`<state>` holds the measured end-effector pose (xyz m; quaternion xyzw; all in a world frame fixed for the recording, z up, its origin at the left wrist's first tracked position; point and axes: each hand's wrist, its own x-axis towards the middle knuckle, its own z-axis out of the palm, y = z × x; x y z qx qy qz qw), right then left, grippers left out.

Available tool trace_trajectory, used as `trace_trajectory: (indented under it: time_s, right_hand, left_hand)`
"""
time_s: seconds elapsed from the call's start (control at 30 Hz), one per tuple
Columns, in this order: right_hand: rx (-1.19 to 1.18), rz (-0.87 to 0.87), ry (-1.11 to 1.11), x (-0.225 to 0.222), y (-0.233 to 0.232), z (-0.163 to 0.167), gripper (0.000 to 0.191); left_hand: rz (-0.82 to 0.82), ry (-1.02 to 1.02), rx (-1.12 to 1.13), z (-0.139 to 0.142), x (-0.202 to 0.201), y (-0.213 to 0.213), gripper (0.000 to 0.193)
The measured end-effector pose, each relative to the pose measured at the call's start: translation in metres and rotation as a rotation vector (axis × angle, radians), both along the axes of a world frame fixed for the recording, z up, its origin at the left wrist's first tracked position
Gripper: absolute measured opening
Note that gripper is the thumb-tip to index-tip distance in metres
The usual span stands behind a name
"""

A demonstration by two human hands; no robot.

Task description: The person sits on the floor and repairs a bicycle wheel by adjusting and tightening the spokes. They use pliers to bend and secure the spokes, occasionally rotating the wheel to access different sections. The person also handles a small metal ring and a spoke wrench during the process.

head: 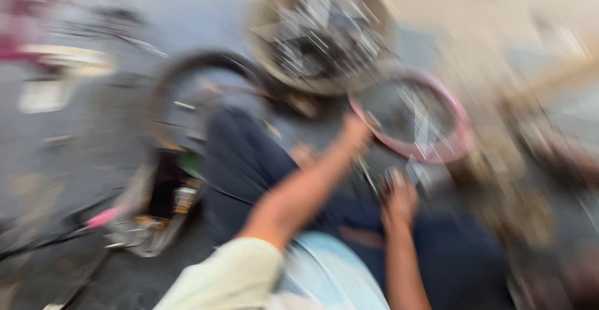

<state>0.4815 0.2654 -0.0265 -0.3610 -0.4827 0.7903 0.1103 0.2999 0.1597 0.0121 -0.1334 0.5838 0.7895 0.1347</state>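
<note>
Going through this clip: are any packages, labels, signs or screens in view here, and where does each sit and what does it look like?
None can be made out; the frame is heavily motion-blurred.
Pale rectangular patch: far left, whitish; may be a label or paper, too smeared to tell.
Small box-like thing: lower left beside the dark tyre, tan and white; kind unclear.

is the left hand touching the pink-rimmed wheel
Cannot tell: in the head view the left hand reaches the pink-rimmed wheel edge, but motion blur hides any contact or gap.
</note>
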Motion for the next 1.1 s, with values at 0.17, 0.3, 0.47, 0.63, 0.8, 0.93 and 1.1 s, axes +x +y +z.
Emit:
trace_trajectory:
  time_s: [0.17, 0.3, 0.47, 0.63, 0.8, 0.93, 1.1]
  right_hand:
    - [-0.185, -0.319, 0.218, 0.023, 0.016, 0.005, 0.013]
    - [0.142, -0.32, 0.223, 0.034, 0.019, 0.027, 0.019]
    - [0.456, 0.081, 0.089, 0.025, 0.033, 0.052, 0.024]
    - [1.28, 0.648, -0.118, -0.024, 0.047, 0.054, 0.025]
    - [1.344, 0.685, -0.23, -0.045, 0.017, 0.046, 0.032]
    - [0.969, 0.689, -0.236, -0.042, 0.022, 0.045, 0.034]
    - [0.465, 0.859, -0.252, -0.045, 0.041, 0.054, 0.035]
  left_hand:
    - [-0.093, -0.141, 0.21, -0.029, 0.006, -0.019, 0.013]
    - [-0.157, -0.184, 0.171, -0.033, 0.014, -0.052, 0.026]
    - [-0.118, -0.119, -0.039, -0.039, 0.022, -0.059, 0.034]
    - [-0.042, -0.089, -0.079, -0.039, 0.026, -0.049, 0.038]
    - [-0.07, -0.062, -0.099, -0.037, 0.023, -0.046, 0.035]
    - [-0.035, 0.015, -0.229, -0.043, 0.025, -0.042, 0.036]
    - [-0.022, 0.197, -0.494, -0.047, 0.021, -0.039, 0.039]
